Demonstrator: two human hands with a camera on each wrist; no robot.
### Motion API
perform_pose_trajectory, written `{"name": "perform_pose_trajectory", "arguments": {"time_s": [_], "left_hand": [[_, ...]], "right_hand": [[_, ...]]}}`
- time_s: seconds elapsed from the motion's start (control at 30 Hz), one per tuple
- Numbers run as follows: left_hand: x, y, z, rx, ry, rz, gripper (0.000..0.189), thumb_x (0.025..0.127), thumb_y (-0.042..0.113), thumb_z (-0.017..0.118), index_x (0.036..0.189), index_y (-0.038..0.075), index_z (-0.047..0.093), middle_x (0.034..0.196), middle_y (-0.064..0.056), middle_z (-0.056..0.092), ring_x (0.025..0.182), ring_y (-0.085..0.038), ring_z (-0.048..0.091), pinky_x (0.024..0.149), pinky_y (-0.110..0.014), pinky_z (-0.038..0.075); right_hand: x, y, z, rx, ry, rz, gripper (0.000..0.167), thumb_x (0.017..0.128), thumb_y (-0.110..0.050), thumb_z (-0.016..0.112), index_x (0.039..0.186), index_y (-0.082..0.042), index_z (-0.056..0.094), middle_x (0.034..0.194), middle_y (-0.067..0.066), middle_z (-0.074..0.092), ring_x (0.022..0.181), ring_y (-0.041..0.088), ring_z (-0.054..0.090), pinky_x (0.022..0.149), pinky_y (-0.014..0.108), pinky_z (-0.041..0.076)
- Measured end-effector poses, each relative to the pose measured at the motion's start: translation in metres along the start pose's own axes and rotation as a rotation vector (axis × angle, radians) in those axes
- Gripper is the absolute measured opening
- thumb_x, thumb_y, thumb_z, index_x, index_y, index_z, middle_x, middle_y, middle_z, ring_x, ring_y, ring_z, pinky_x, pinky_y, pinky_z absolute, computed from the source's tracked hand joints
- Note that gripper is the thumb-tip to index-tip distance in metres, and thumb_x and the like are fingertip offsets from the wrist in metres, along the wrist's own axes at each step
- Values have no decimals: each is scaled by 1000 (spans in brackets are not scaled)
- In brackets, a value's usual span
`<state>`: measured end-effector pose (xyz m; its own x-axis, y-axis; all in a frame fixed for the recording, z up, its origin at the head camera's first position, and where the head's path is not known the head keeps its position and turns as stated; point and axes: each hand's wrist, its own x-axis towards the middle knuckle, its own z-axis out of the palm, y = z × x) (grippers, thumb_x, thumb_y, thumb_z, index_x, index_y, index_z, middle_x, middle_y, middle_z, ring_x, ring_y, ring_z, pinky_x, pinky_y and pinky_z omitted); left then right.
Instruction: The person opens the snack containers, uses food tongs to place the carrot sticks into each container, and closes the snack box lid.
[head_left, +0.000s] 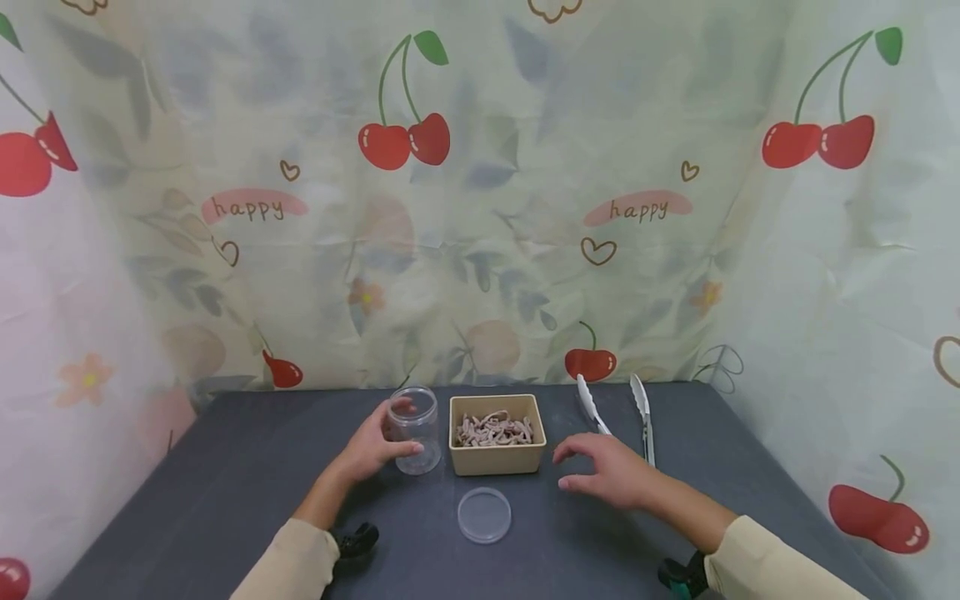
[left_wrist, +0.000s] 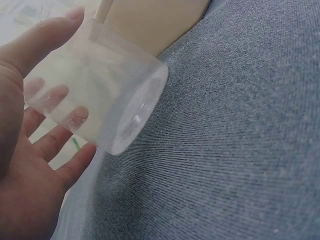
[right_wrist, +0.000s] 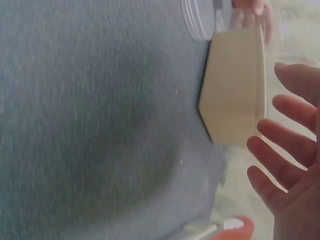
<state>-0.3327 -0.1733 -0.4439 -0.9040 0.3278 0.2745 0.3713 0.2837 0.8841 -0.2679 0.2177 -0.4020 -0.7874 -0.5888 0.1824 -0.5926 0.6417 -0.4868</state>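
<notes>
A clear, transparent jar [head_left: 416,442] without a lid stands on the left side of a beige box. My left hand [head_left: 369,448] grips it from the left, with the thumb across the front and the fingers behind the jar wall. The left wrist view shows those fingertips through the clear jar [left_wrist: 120,85]. To the right of the box my right hand [head_left: 611,471] hovers above the table, holding nothing, its fingers [right_wrist: 285,137] spread and slightly bent. The beige box [head_left: 498,461] contains a heap of small greyish-brown strips [head_left: 495,429]. A round clear lid [head_left: 484,517] lies in front of the box.
Metal tongs [head_left: 643,417] lie behind my right hand, their arms spread and pointing to the back; the hand partly covers them. A dark grey cloth [head_left: 225,500] covers the table. Cherry-patterned curtains [head_left: 480,208] hang at the back and both sides.
</notes>
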Motion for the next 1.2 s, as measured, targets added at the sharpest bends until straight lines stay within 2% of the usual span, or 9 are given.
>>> {"name": "perform_pose_trajectory", "arguments": {"time_s": [0.1, 0.3, 0.4, 0.47, 0.63, 0.83, 0.97, 1.13, 1.2], "left_hand": [[-4, 17, 1, -5, -6, -14, 80, 76, 2, 81, 142, -7, 36, 129, -34, 48, 111, -46, 53, 84, -41, 47], [-4, 20, 4, 32, 16, -18, 77, 74, 1, 82, 137, -8, 40, 127, -32, 47, 109, -40, 53, 85, -39, 45], [-3, 20, 5, 45, 29, -21, 75, 73, 3, 84, 135, -8, 42, 129, -29, 49, 110, -35, 53, 87, -40, 45], [-3, 19, 6, 46, 38, -22, 75, 73, 3, 84, 135, -8, 42, 131, -27, 49, 111, -34, 53, 88, -39, 45], [-4, 18, 7, 16, 47, -15, 76, 72, 1, 84, 134, -9, 42, 133, -28, 48, 110, -32, 53, 87, -33, 45], [-4, 17, 8, 11, 49, -4, 73, 74, 0, 82, 133, -9, 41, 130, -29, 51, 106, -41, 53, 81, -28, 45], [0, 6, 11, 3, 74, 5, 75, 73, 0, 83, 135, -7, 41, 129, -29, 53, 107, -41, 55, 82, -32, 46], [8, -17, 13, 26, 115, -9, 80, 70, 3, 86, 137, -2, 42, 128, -21, 57, 108, -30, 57, 85, -31, 45], [10, -20, 13, 36, 126, -7, 80, 69, 5, 88, 136, -2, 44, 127, -18, 59, 110, -27, 56, 87, -30, 45]], "right_hand": [[-4, 5, -6, -19, 20, 18, 25, 87, -27, 75, 107, -16, 67, 106, -2, 67, 102, 18, 60, 88, 44, 48], [-12, 20, -14, -78, 77, 19, 27, 87, -30, 74, 108, -13, 67, 106, -2, 66, 101, 20, 60, 86, 45, 47], [-14, 29, -14, -113, 141, 35, 25, 86, -27, 75, 106, -15, 67, 107, -3, 65, 102, 21, 60, 87, 45, 47], [-16, 34, -13, -131, 199, 45, 23, 84, -23, 77, 104, -16, 67, 111, 1, 65, 106, 25, 59, 88, 48, 46], [-19, 44, -10, -149, 317, 119, 21, 84, -17, 77, 102, -14, 67, 127, 18, 59, 118, 38, 51, 94, 57, 40], [-22, 57, -6, -125, 377, 255, 28, 85, -17, 75, 109, -4, 66, 135, 23, 52, 124, 46, 43, 96, 62, 34], [-25, 65, -5, -112, 398, 324, 34, 86, -18, 74, 114, -1, 64, 135, 26, 50, 124, 48, 40, 97, 63, 33], [-27, 77, -1, -98, 406, 414, 50, 88, -24, 73, 126, 3, 56, 131, 28, 50, 122, 46, 43, 96, 61, 35], [-28, 81, 1, -90, 401, 455, 59, 88, -28, 72, 132, 5, 50, 131, 30, 49, 121, 47, 44, 95, 61, 36]]}}
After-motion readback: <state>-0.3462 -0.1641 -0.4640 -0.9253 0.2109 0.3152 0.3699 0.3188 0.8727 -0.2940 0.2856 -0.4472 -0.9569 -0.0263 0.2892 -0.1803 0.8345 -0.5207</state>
